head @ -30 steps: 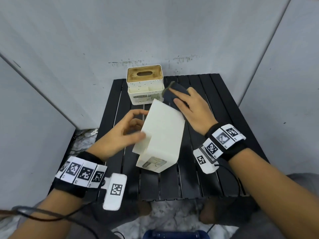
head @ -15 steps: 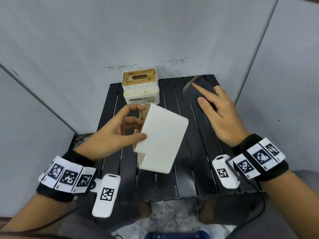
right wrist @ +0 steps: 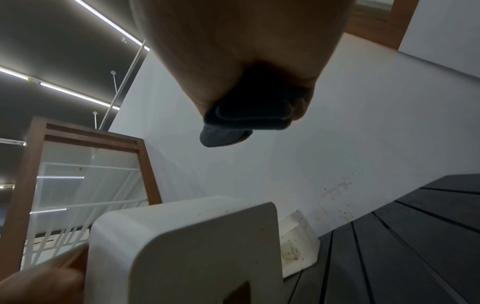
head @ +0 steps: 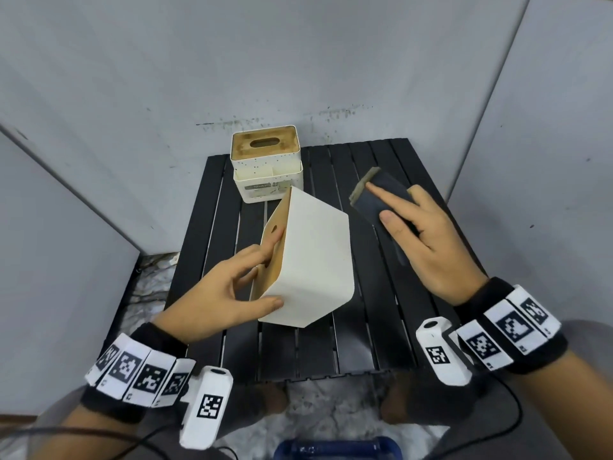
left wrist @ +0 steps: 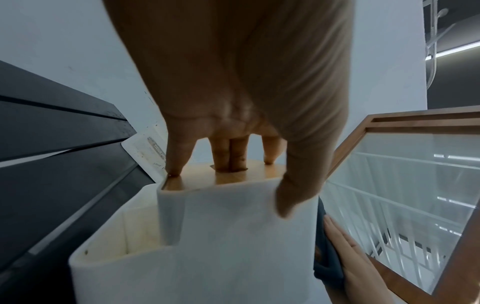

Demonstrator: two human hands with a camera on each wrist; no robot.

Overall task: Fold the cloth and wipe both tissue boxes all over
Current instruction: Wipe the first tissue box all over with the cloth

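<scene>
**Near tissue box held tipped; folded cloth held clear of it**

The slatted black table [head: 365, 343] serves as the reference landmark for all positions below.

1. Near tissue box [head: 315, 260]: white body, wooden lid. It is tipped onto one side above the middle of the table, with the lid facing the left edge of the table and a plain white face turned upward. Whether its lower edge touches the slats cannot be told.

2. Left hand [head: 219, 303]: it grips the near tissue box. The thumb presses the upward white face at the near corner. The fingers [left wrist: 231, 152] lie against the wooden lid, and two of them enter the lid slot, as the left wrist view shows.

3. Folded cloth [head: 378, 197]: dark blue with a lighter edge. It is held above the right rear part of the table, apart from both boxes.

4. Right hand [head: 428, 240]: it holds the folded cloth. The index and middle fingers lie stretched over the top of the cloth. In the right wrist view the cloth [right wrist: 246, 115] is clamped between the fingers and the palm.

5. Far tissue box [head: 267, 167]: white, speckled, with a wooden slotted lid. It stands upright at the rear left of the table, against the grey wall [head: 298, 61]. No hand touches it.
</scene>
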